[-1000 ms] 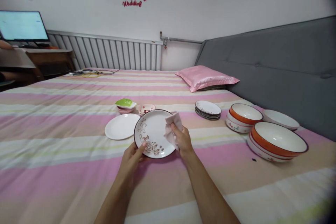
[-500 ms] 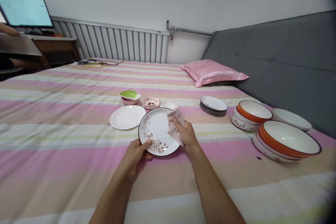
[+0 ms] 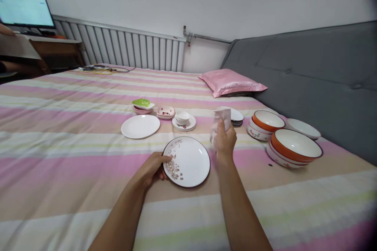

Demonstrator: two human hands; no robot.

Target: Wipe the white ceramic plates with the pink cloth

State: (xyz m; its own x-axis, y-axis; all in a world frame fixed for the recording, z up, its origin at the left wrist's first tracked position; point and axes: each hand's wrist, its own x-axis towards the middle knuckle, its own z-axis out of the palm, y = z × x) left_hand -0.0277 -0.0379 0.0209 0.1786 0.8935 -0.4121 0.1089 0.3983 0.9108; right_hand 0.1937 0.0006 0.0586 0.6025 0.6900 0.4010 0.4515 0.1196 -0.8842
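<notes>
A round white plate (image 3: 191, 162) with a dark rim and brown flower print is gripped at its left edge by my left hand (image 3: 154, 168), thumb on top and fingers underneath. To the right of it, apart from the plate, my right hand (image 3: 225, 139) is closed on a pale pink cloth (image 3: 222, 119). The cloth partly covers a stack of dark-rimmed plates (image 3: 236, 115) behind it. Beyond the held plate stand small white bowls (image 3: 182, 117) on a few small plates (image 3: 191, 124).
A white oval plate (image 3: 140, 126), a green leaf-shaped dish (image 3: 142, 102) on pink bowls and pink square dishes (image 3: 165, 111) lie on the striped bed. Orange-rimmed bowls (image 3: 296, 145) stand at right, near a pink pillow (image 3: 231, 81) and grey headboard (image 3: 309, 62). A person sits far left.
My right hand has lifted the cloth off the plate and moved right. The plate has come lower and turned, so its flower print now lies on the left. The view has shifted slightly.
</notes>
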